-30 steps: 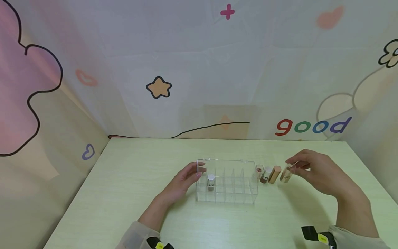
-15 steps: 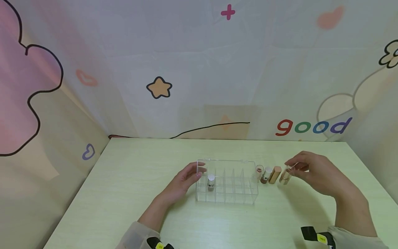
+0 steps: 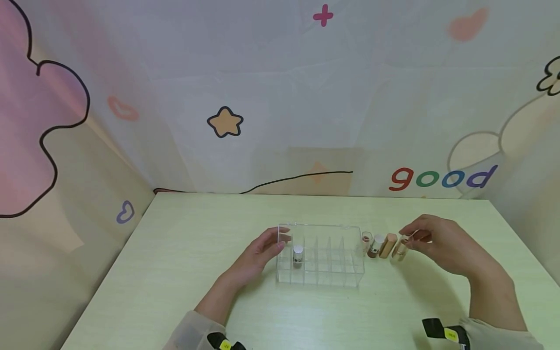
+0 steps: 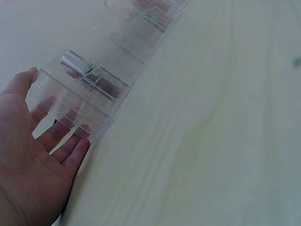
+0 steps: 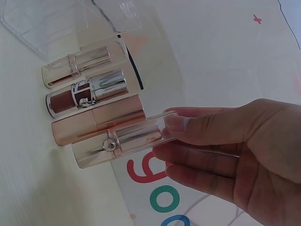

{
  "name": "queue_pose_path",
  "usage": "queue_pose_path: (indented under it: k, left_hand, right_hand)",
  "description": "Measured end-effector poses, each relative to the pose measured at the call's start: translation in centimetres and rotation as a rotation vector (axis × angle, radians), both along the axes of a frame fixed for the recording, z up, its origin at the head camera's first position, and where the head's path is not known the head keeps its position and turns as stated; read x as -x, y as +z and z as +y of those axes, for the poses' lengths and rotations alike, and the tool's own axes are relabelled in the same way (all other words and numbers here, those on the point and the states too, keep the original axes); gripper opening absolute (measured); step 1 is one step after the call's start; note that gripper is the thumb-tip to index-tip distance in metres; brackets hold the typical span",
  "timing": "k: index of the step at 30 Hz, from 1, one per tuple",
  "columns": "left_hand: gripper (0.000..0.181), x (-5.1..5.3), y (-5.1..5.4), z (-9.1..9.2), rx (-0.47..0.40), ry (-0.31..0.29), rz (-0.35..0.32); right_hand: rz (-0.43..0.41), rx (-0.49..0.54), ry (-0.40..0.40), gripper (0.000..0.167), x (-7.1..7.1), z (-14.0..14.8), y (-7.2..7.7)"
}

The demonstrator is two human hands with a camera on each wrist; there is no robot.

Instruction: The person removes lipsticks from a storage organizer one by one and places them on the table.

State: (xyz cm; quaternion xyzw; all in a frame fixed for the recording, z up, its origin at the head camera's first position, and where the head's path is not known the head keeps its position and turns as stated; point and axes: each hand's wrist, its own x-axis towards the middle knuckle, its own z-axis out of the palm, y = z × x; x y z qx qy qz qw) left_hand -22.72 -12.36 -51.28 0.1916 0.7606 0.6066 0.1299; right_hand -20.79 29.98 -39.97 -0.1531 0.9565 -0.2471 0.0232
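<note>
A clear lipstick organizer with upright dividers stands on the table. My left hand holds its left end, the thumb at the front edge and the fingers round the side. One silver-capped lipstick stands in a compartment near that end. My right hand pinches the clear top of a gold lipstick between thumb and fingers. It is at the right end of a row, close beside a rose-gold lipstick. Further left are a silver-capped dark lipstick and a clear-cased lipstick.
The pale wooden table runs back to a printed cloth backdrop. The row of lipsticks sits just off the organizer's right end. Each wrist carries a strapped black device.
My right hand has shifted slightly left with the gold lipstick, bringing it nearer the rose-gold one. The left hand and the organizer have stayed in place.
</note>
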Motion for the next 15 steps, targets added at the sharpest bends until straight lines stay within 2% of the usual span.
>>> queue_pose_path:
  k: [15]
  left_hand:
    - [0.048,-0.07,0.17,0.05,0.003,0.002,0.004]
  right_hand:
    - [-0.070,0.014,-0.019,0.023,0.40,0.20,-0.57]
